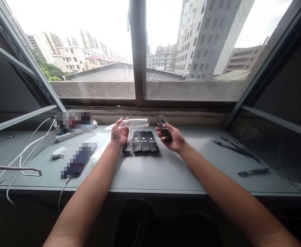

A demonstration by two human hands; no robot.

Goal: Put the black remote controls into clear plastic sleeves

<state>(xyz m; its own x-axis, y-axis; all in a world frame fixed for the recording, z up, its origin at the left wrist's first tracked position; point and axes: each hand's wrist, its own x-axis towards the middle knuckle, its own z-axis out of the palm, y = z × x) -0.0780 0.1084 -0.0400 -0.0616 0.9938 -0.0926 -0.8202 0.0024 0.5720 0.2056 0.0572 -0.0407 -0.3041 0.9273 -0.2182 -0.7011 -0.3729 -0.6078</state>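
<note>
My left hand (119, 133) is closed on a clear plastic sleeve (137, 123), which stretches out to the right above the desk. In my right hand (175, 138) is a black remote control (163, 126), tilted with its buttons facing me. Between and below the hands, three bare black remotes lie side by side: a left one (137, 141), a middle one (144, 141) and a right one (152, 141). Just left of them lies another remote (127, 145) inside clear plastic, partly behind my left hand. More clear plastic (99, 152) lies beside my left forearm.
A phone (80, 161) with a charging cable and a white rounded object (58, 153) are on the left. Behind them sits a white power strip (70, 133) with loose cables (24, 154). Several pens (235, 147) lie at right. A window (138, 51) stands behind the desk (181, 171).
</note>
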